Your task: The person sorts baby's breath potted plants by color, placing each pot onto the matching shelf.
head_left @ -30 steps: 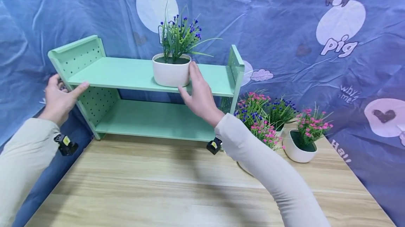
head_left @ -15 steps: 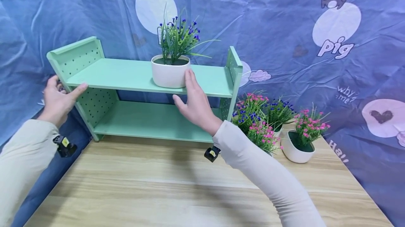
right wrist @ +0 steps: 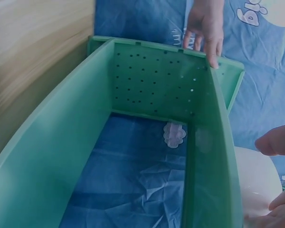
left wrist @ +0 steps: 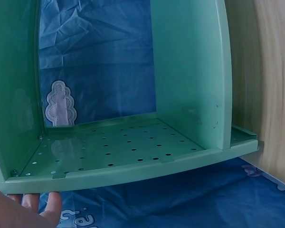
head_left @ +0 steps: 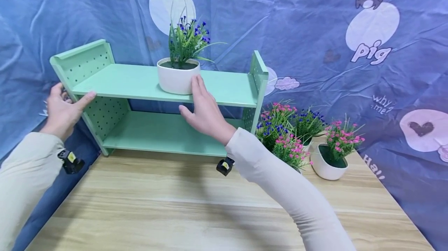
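A green two-tier shelf (head_left: 129, 78) with perforated side panels stands on the wooden table (head_left: 147, 200). On its top board, left of the middle, a white flower pot (head_left: 175, 80) holds grass and small blue-violet flowers. My right hand (head_left: 210, 115) touches the pot's right front side with extended fingers, its thumb apart from the pot. In the right wrist view, the pot (right wrist: 256, 178) is partly hidden by the shelf board and fingers. My left hand (head_left: 64, 111) grips the shelf's left side panel, thumb at the front edge of the top board and fingers around the outside.
Several potted plants with pink and blue flowers (head_left: 288, 136) cluster right of the shelf. A white pot with pink flowers (head_left: 329, 165) stands rightmost. Blue printed cloth (head_left: 308, 41) hangs close behind the shelf and along the left of the table.
The flower pot has slid left along the top board, with my right hand following against its side. My right thumb has come away from the pot. My left hand stays on the shelf.
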`<state>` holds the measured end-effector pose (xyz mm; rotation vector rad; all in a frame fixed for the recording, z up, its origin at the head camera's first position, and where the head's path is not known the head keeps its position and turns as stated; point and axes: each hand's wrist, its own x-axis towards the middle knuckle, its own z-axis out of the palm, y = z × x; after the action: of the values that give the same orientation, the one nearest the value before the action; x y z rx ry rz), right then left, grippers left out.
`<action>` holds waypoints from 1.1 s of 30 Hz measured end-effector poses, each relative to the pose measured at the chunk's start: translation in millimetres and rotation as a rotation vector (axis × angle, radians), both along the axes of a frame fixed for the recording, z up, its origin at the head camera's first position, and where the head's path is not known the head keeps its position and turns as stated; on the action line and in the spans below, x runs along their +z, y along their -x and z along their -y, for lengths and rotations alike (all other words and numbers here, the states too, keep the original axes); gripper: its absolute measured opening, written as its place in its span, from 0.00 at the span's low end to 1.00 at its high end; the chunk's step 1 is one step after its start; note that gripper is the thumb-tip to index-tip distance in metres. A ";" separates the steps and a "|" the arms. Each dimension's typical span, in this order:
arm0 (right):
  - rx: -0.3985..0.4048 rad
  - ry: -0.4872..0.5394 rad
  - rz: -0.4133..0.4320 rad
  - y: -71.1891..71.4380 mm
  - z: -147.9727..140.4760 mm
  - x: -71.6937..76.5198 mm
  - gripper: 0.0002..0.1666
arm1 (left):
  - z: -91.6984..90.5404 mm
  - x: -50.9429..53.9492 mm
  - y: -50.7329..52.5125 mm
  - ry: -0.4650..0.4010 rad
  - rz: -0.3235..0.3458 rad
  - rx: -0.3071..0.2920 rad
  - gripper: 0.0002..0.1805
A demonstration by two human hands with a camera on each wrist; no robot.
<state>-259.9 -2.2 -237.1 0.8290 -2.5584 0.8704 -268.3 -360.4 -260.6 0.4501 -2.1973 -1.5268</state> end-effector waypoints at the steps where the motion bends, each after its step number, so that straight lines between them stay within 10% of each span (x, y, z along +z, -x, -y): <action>1: 0.004 0.005 0.010 1.1 2.0 1.9 0.51 | 0.1 0.2 0.1 0.002 0.000 0.002 0.46; 23: 0.014 0.284 0.348 32.3 19.3 29.2 0.51 | -0.4 0.5 2.9 0.034 -0.020 0.030 0.44; 33: 0.088 0.080 0.233 36.1 30.1 28.5 0.52 | -0.6 0.4 3.0 0.036 -0.005 0.032 0.45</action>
<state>-296.0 -32.3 -208.6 0.8678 -2.6790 1.1510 -271.4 -359.8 -260.2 0.4667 -2.1992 -1.4684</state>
